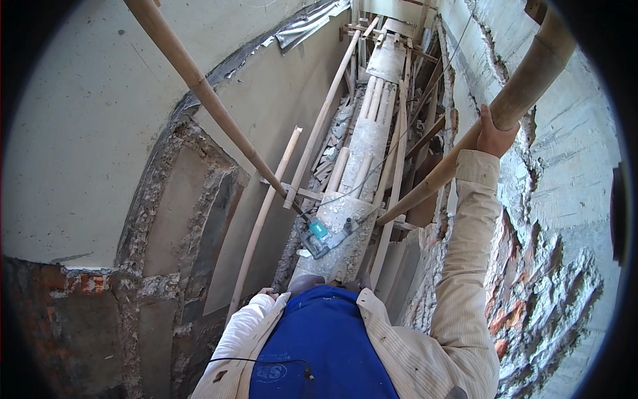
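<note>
I've right hand [497, 139] clamped on bamboo pole [435, 173]; left hand [268, 292], can't tell. Teal power tool [320, 231] on dusty narrow surface [340, 207], chipped wall [512, 312] right.

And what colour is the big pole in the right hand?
Tan-brown. The pole shows best in the head view, held by the right hand.

Head-worn fisheye, looking down past close blue shirt [319, 346], along narrow platform [369, 138]; far end unclear.
</note>
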### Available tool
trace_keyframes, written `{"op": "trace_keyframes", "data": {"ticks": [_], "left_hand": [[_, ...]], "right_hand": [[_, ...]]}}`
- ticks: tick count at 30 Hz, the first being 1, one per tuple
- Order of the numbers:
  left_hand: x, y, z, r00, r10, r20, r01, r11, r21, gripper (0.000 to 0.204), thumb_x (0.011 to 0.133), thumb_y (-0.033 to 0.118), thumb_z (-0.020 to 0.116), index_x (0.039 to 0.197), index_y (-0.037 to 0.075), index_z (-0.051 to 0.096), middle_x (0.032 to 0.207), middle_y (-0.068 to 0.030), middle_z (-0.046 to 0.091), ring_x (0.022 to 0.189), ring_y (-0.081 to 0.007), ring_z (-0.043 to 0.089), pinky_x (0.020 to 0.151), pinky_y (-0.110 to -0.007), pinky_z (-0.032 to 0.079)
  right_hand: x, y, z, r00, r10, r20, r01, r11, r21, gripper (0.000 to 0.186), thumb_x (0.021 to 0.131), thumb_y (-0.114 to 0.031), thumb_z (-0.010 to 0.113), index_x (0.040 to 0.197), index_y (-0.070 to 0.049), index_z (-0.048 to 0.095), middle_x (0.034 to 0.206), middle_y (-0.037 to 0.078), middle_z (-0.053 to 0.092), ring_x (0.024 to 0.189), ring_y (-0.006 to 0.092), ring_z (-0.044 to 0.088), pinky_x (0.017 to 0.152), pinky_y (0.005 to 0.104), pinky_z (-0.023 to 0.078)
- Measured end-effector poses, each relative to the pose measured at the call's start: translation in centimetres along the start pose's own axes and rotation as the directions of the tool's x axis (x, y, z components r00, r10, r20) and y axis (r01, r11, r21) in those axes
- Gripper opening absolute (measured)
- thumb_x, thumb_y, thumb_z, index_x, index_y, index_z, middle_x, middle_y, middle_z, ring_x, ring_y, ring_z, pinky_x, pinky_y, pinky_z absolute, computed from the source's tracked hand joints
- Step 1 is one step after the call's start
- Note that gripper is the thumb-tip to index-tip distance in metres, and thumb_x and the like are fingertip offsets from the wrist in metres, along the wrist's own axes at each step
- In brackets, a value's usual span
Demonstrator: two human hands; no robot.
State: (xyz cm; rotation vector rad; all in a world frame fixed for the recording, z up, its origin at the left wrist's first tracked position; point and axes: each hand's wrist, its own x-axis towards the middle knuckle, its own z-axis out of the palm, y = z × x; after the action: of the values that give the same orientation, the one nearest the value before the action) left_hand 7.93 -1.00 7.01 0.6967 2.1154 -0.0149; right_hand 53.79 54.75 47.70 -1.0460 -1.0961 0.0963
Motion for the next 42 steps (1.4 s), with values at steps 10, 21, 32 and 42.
{"op": "trace_keyframes", "data": {"ticks": [10,21,32,42], "left_hand": [[4.4,-6.5,4.6,0.995,0.074,-0.068,-0.084,0.984,-0.16,0.038,0.089,0.031,0.06,0.115,0.003,0.059,0.104,-0.0128,0.07,0.096,-0.0264,0.064,0.091,-0.034,0.048],[6.5,-6.1,4.1,0.951,0.121,0.285,0.154,0.613,-0.775,0.033,0.093,0.027,0.05,0.117,0.004,0.055,0.114,-0.0166,0.066,0.104,-0.0324,0.06,0.097,-0.039,0.045],[7.0,-4.6,1.5,0.817,-0.091,0.569,0.552,0.411,-0.726,0.038,0.091,0.032,0.051,0.113,0.002,0.059,0.113,-0.0169,0.066,0.096,-0.0339,0.063,0.091,-0.04,0.049],[6.0,-2.9,-0.4,0.813,-0.161,0.559,0.555,0.501,-0.663,0.041,0.087,0.031,0.053,0.109,-0.001,0.063,0.104,-0.0189,0.069,0.093,-0.0361,0.063,0.088,-0.043,0.049]], "right_hand": [[-0.2,-0.6,0.2,1.0,0.004,-0.005,-0.003,0.999,0.047,0.071,0.063,-0.026,0.089,0.115,0.005,0.052,0.108,0.017,0.062,0.099,0.0245,0.062,0.09,0.0351,0.047],[-0.5,-0.4,0.2,0.999,0.025,-0.043,-0.023,0.999,0.047,0.065,0.059,-0.028,0.09,0.106,0.0,0.055,0.096,0.014,0.064,0.087,0.0226,0.062,0.081,0.0368,0.049],[-1.6,-1.4,-0.4,0.991,0.127,-0.03,-0.129,0.987,-0.099,0.07,0.058,-0.03,0.089,0.106,0.0,0.049,0.094,0.02,0.065,0.086,0.0301,0.066,0.078,0.04,0.051],[-1.8,-3.2,-0.9,0.989,0.147,0.002,-0.145,0.979,-0.144,0.068,0.06,-0.026,0.088,0.108,0.001,0.049,0.098,0.02,0.064,0.09,0.03,0.065,0.081,0.0396,0.051]]}}
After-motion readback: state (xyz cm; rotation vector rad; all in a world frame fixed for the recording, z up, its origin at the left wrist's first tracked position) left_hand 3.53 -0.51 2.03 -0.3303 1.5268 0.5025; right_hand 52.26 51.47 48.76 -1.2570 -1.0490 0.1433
